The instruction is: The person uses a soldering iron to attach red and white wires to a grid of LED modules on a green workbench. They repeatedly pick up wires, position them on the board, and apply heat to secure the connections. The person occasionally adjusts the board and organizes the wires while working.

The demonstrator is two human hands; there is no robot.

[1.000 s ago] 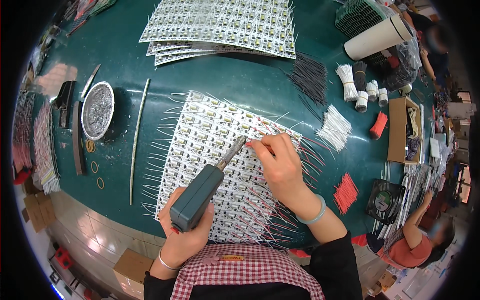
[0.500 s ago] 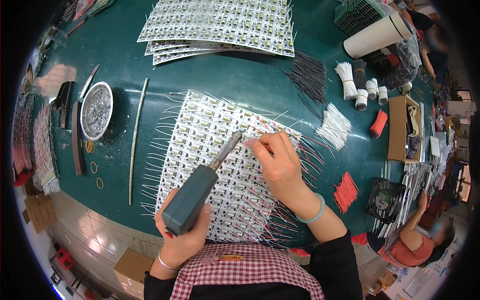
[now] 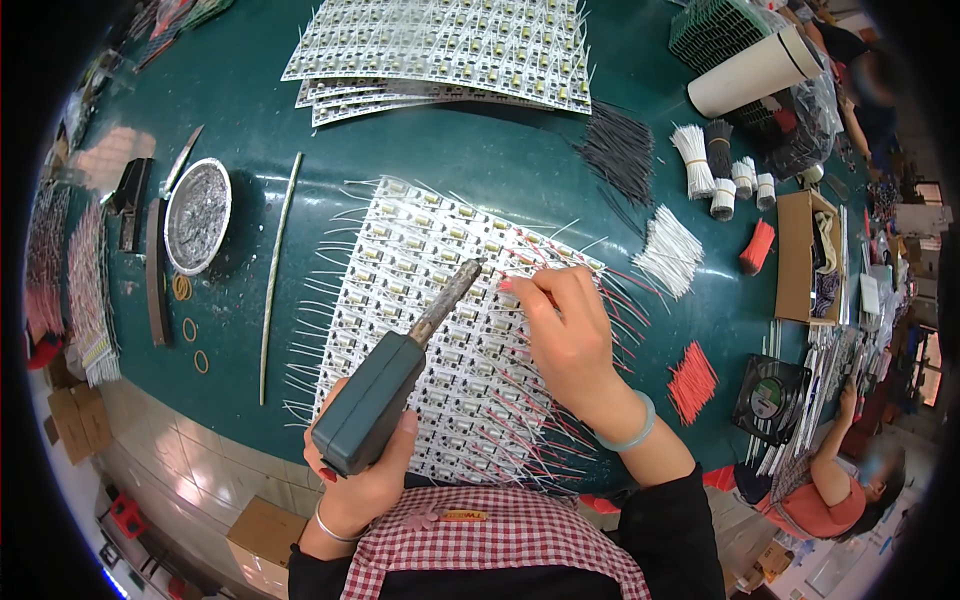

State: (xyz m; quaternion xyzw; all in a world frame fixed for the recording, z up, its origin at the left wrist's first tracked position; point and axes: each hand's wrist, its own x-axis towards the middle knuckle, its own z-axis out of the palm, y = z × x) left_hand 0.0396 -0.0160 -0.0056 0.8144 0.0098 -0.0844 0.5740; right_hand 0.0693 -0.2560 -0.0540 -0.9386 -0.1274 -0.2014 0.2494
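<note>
My left hand [image 3: 362,490] is wrapped round the dark green grip of a soldering gun [image 3: 370,398]. Its grey metal tip points up and right, just over a white panel of small circuit boards [image 3: 400,285] lying on the table. Right of that tip, my right hand [image 3: 572,340] is closed in a pinch low over the panel. A thin red wire seems to be between its fingertips, mostly hidden by them. Red wires [image 3: 628,318] stick out along the panel's right side, and white ones [image 3: 318,312] along its left.
Stacked panels [image 3: 440,45] lie at the far side. A bowl of grey solder bits [image 3: 198,218] and a thin rod [image 3: 279,280] are on the left. Rightward lie black wires [image 3: 617,145], white wires [image 3: 669,252], red wires [image 3: 692,383], a tumbler [image 3: 752,72] and a solder spool [image 3: 768,400].
The soldering gun's body has tilted and shifted slightly left and down, its tip staying near the same spot. My right hand has moved slightly right, still pinched.
</note>
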